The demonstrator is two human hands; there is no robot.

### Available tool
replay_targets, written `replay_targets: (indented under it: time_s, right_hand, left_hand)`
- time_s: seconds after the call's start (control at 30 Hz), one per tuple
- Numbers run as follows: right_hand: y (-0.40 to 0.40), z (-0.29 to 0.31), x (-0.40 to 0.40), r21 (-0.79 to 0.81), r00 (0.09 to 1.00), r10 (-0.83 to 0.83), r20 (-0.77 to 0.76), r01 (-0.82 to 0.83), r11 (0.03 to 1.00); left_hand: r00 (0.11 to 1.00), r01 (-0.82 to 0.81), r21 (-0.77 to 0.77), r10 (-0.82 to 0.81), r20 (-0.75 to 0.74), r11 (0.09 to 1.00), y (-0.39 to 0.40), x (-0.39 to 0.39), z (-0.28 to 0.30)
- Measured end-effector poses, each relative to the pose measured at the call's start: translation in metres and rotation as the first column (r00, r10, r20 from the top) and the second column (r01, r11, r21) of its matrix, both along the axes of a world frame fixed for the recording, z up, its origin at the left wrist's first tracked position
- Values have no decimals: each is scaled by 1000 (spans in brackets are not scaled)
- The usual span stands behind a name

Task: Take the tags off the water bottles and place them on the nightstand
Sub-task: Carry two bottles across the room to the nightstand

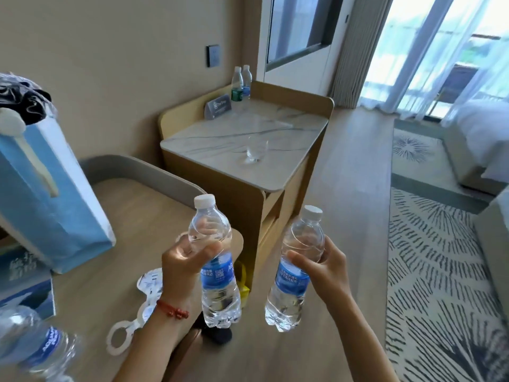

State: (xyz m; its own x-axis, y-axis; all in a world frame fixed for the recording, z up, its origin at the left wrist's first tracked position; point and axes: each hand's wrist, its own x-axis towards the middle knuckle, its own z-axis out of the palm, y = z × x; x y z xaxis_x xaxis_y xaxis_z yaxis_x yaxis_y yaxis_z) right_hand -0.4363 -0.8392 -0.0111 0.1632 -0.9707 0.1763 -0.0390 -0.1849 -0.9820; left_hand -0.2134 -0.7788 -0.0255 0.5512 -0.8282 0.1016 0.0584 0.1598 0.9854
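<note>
Left hand [183, 267]: fingers [212, 250] clenched around the upper body of a water bottle [216, 260], thumb side toward the camera; bottle upright, white cap on, blue label just below the grip, held in the air past the near table's [115, 271] edge. Red cord bracelet [173, 310] on that wrist. Right hand [327, 267]: fingers [298, 260] wrapped around a second water bottle [296, 268] at label height; bottle tilted slightly, cap on, held over the wood floor [352, 188]. The two bottles are apart, not touching. On the near table, by the left wrist, lie white ring-shaped tags [132, 318], and a third bottle [35, 346] sits blurred at the lower left corner. A blue paper bag [46, 194] stands on the same table. Beyond, the nightstand [242, 144], marble-topped, carries a clear glass [256, 151], a small sign [219, 107] and two more bottles [241, 82] at its back edge.
</note>
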Motion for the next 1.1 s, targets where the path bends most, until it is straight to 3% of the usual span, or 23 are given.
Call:
replay_targets:
  time_s: [0.4, 0.53, 0.77, 1.1]
  right_hand:
    - [32, -4, -191, 24, 965, -260, -22, 261, 965]
    - [39, -6, -245, 36, 946, -320, -40, 322, 946]
    - [44, -7, -310, 41, 939, -344, -22, 345, 938]
    - [-2, -6, -359, 31, 919, -395, -20, 395, 918]
  left_hand:
    - [946, 322, -68, -323, -3, 944, -27, -164, -3]
    - [937, 348, -43, -349, -24, 936, -29, -219, -7]
    - [920, 390, 29, -389, -42, 920, -47, -294, -9]
    - [852, 520, 4, -519, -67, 854, -108, -349, -8]
